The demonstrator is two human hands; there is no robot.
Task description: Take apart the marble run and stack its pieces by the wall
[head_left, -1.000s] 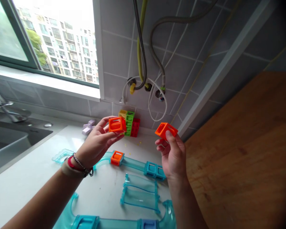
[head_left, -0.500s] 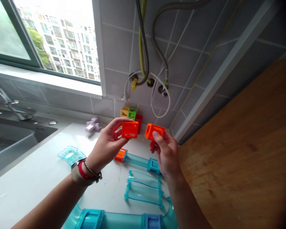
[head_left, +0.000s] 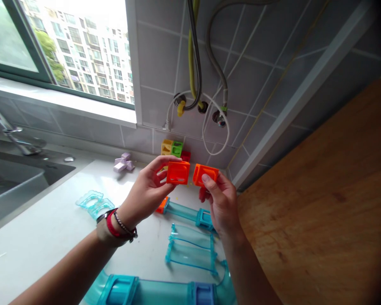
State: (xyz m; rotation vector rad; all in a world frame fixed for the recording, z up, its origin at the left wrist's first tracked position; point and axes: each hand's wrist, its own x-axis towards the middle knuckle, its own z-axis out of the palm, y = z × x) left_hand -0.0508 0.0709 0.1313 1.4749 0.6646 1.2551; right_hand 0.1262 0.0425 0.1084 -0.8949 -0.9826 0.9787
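My left hand (head_left: 146, 192) is closed on an orange hollow block (head_left: 178, 173), held above the white counter (head_left: 44, 228). My right hand (head_left: 220, 203) pinches a second orange block (head_left: 205, 174) just right of the first, a narrow gap between them. Below them lie clear teal track pieces: a straight run with an orange connector (head_left: 161, 206) and a teal connector (head_left: 204, 218), a short open channel (head_left: 191, 254), and a long curved piece (head_left: 152, 292) near me. A stack of yellow, green and red blocks (head_left: 173, 149) stands against the tiled wall.
A sink (head_left: 9, 182) with a tap is at the left under a window. Hoses and a white cable (head_left: 209, 106) hang on the tiled wall. A wooden surface (head_left: 320, 203) fills the right. A small lilac piece (head_left: 123, 163) and a teal curved bit (head_left: 93, 201) lie on the counter.
My two hands have come together, bringing the orange blocks from far apart to almost touching. The left block turned to face me, and the view shifted slightly.
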